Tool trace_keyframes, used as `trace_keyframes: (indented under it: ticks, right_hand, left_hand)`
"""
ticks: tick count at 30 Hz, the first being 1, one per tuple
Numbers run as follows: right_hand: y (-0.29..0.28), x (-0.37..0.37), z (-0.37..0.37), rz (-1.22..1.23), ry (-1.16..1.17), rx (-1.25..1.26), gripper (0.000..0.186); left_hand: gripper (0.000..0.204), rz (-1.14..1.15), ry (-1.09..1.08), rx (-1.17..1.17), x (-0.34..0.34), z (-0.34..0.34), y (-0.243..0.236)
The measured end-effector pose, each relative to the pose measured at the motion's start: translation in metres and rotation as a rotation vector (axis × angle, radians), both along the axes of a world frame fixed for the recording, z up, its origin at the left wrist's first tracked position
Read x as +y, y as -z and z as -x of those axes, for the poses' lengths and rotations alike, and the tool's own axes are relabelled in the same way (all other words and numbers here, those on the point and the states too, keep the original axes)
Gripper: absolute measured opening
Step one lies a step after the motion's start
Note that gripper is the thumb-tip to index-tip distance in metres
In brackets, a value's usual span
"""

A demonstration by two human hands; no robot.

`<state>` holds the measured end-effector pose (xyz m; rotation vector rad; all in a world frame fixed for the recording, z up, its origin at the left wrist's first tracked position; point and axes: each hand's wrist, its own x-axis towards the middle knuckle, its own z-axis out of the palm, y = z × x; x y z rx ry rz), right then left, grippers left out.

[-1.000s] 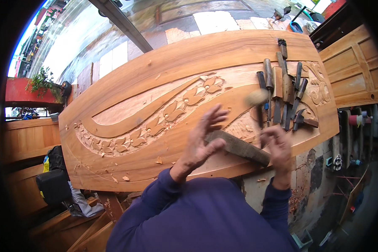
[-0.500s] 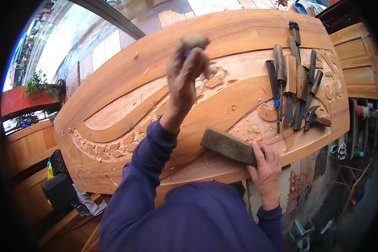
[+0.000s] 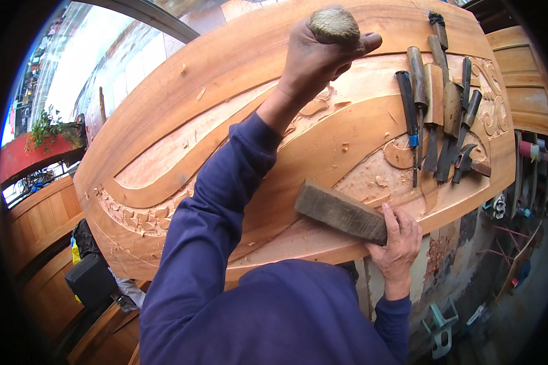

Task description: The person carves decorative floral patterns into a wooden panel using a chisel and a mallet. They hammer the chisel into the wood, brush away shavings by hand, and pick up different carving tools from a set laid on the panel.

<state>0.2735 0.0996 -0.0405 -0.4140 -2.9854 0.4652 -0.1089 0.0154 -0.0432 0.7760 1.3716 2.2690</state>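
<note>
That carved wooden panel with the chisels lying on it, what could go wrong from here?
The left hand reaches far across the carved panel, gripping a round-topped tool, so the sleeve could drag over the fresh carving. The chisels lie loose near the panel's right end; a bump might send them off the edge. The right hand holds the wooden block at the near rim, where it could slip.
</note>
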Motion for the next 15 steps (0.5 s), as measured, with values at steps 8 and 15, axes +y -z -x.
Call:
trace_keyframes:
  ticks: [8,15]
  right_hand:
    - [0.0006,0.0010,0.0016,-0.018,-0.007,0.019,0.083]
    - [0.0030,0.0001,0.0017,-0.007,-0.003,0.041,0.079]
  left_hand:
    - [0.033,0.026,-0.072,0.032,0.0029,0.0028,0.0120]
    - [0.036,0.022,-0.042,-0.034,0.0025,0.0028,0.0093]
